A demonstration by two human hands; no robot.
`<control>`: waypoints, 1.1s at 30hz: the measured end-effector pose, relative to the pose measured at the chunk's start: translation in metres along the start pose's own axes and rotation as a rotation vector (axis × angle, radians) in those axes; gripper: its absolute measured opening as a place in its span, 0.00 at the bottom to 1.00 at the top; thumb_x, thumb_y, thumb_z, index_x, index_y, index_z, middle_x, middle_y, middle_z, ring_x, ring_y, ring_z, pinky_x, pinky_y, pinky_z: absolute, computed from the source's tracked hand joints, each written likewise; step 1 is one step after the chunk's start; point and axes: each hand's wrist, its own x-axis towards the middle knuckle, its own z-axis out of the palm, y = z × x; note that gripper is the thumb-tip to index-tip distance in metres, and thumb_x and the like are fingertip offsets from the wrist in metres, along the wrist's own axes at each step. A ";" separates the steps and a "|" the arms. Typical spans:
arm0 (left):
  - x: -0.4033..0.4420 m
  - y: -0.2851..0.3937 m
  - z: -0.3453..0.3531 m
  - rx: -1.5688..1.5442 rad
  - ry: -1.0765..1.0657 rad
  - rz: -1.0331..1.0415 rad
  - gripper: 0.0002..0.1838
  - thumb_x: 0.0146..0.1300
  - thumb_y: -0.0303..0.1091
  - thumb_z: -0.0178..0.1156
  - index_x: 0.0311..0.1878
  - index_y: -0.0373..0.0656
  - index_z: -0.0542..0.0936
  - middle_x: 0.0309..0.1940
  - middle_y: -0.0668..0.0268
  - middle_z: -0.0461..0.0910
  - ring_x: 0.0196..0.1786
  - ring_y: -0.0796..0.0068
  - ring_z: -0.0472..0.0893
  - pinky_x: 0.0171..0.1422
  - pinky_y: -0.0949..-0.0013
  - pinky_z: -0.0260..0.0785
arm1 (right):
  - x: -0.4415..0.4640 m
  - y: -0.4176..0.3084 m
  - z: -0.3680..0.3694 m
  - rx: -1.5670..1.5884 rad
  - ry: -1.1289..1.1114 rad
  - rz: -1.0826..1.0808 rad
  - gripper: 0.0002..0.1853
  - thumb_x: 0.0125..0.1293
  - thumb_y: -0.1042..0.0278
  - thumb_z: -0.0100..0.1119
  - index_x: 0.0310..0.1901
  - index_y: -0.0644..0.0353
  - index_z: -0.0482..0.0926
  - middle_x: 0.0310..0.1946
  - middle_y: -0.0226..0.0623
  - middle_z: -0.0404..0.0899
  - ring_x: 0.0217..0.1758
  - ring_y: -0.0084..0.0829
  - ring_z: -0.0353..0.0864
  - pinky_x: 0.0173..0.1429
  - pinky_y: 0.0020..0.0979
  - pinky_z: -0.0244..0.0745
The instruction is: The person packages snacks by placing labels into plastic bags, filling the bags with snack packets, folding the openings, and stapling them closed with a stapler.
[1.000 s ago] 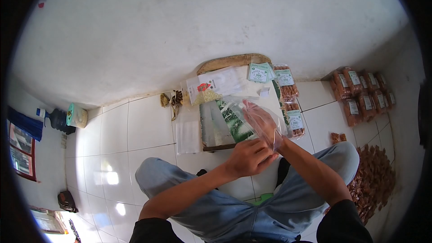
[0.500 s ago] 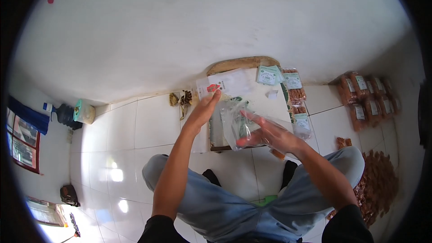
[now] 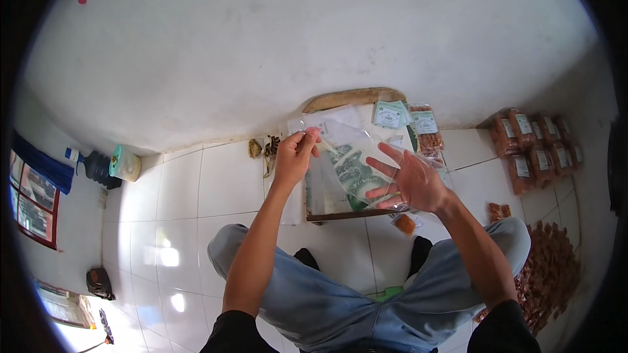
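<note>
A clear plastic bag (image 3: pixel 337 173) is stretched between my hands above a low table (image 3: pixel 330 209). My left hand (image 3: pixel 296 157) pinches one edge of it between thumb and fingers. My right hand (image 3: pixel 415 182) has its fingers spread wide; plastic film lies about it, and I cannot tell whether the hand is inside the bag. A green print shows beneath the film. Green-and-white labels (image 3: pixel 390 114) lie at the table's back right. By the table's front right edge is a small packet of orange-brown pieces (image 3: pixel 405 223).
Filled, labelled packs (image 3: pixel 426 132) lie at the table's right side. More packs (image 3: pixel 523 163) are stacked by the wall. A heap of brown pieces (image 3: pixel 549 274) lies right of my knee. At left are a water jug (image 3: pixel 99 168) and a lidded tub (image 3: pixel 125 165).
My right hand has moved right and up, its fingers spreading. The bag is now drawn out wider. My left hand has closed into a pinch on its edge.
</note>
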 end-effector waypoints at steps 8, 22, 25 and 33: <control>0.009 -0.023 -0.006 0.476 0.015 -0.060 0.33 0.67 0.64 0.53 0.28 0.37 0.82 0.16 0.64 0.78 0.22 0.74 0.80 0.28 0.69 0.69 | -0.018 0.011 -0.007 -0.737 0.344 -0.012 0.33 0.69 0.70 0.60 0.72 0.59 0.58 0.72 0.41 0.58 0.70 0.37 0.65 0.66 0.37 0.74; 0.056 -0.160 -0.020 0.829 0.223 -0.393 0.45 0.57 0.81 0.41 0.26 0.42 0.84 0.33 0.51 0.84 0.45 0.52 0.83 0.48 0.53 0.72 | -0.052 0.090 -0.101 0.081 0.415 0.004 0.31 0.72 0.46 0.52 0.63 0.67 0.70 0.63 0.44 0.71 0.64 0.38 0.72 0.66 0.38 0.69; 0.050 -0.176 -0.033 0.739 0.156 -0.477 0.43 0.57 0.79 0.44 0.24 0.42 0.83 0.34 0.52 0.84 0.44 0.53 0.83 0.48 0.54 0.73 | -0.065 0.112 -0.099 0.174 0.533 -0.028 0.29 0.73 0.46 0.51 0.63 0.63 0.71 0.61 0.44 0.73 0.64 0.38 0.72 0.60 0.38 0.74; 0.019 -0.153 0.017 0.988 0.392 -0.090 0.38 0.63 0.66 0.52 0.63 0.44 0.71 0.63 0.51 0.71 0.68 0.52 0.67 0.69 0.57 0.60 | -0.049 0.165 -0.099 -0.205 0.809 -0.133 0.23 0.71 0.49 0.55 0.56 0.61 0.78 0.51 0.33 0.78 0.50 0.26 0.78 0.51 0.32 0.78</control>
